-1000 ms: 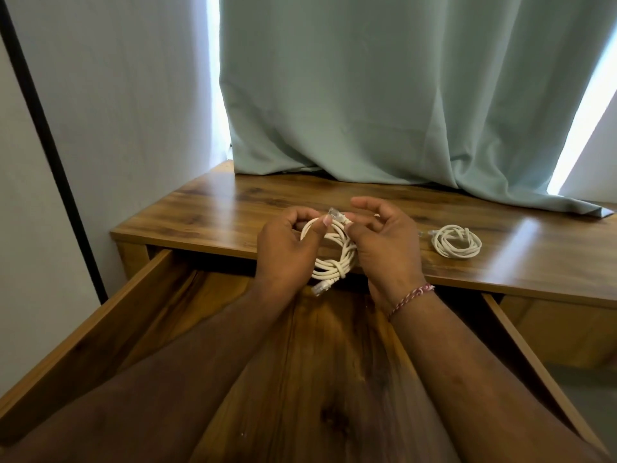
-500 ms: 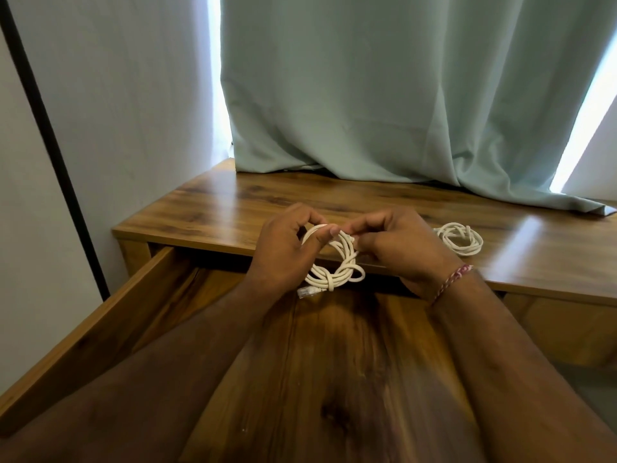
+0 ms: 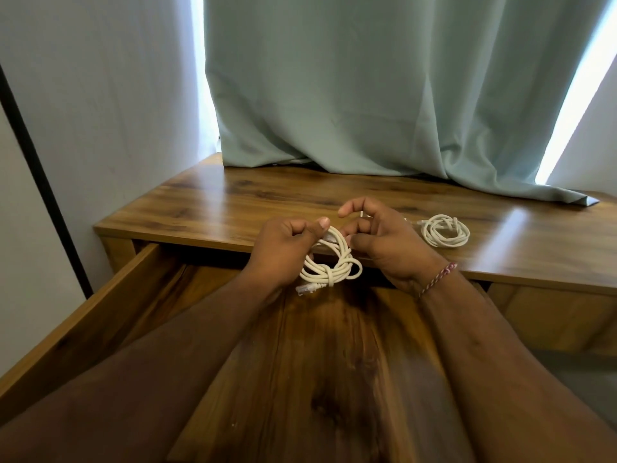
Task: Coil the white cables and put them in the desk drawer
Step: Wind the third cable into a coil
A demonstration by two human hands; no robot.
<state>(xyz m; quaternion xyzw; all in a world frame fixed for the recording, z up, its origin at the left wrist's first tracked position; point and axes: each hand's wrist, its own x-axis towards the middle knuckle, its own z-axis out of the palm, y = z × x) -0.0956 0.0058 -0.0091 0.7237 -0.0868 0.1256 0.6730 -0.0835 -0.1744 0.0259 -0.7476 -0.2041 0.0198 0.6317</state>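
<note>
My left hand (image 3: 283,248) pinches a coiled white cable (image 3: 330,265) at its top, thumb pressed on the loops. The coil hangs above the back of the open wooden drawer (image 3: 100,305), with a clear plug end sticking out at its lower left. My right hand (image 3: 384,242) is just right of the coil, fingers curled and parted, touching the loops near the top; I cannot tell whether it grips them. A second coiled white cable (image 3: 445,230) lies on the desk top (image 3: 233,202) to the right of my right hand.
A pale green curtain (image 3: 384,95) hangs behind and drapes onto the back of the desk. A white wall with a black vertical strip (image 3: 43,182) stands to the left. The drawer's left wall runs diagonally toward me.
The coil has turned flatter and dropped slightly toward the drawer. My right hand's fingers have spread apart from the pinch they held before. The second coil has not moved.
</note>
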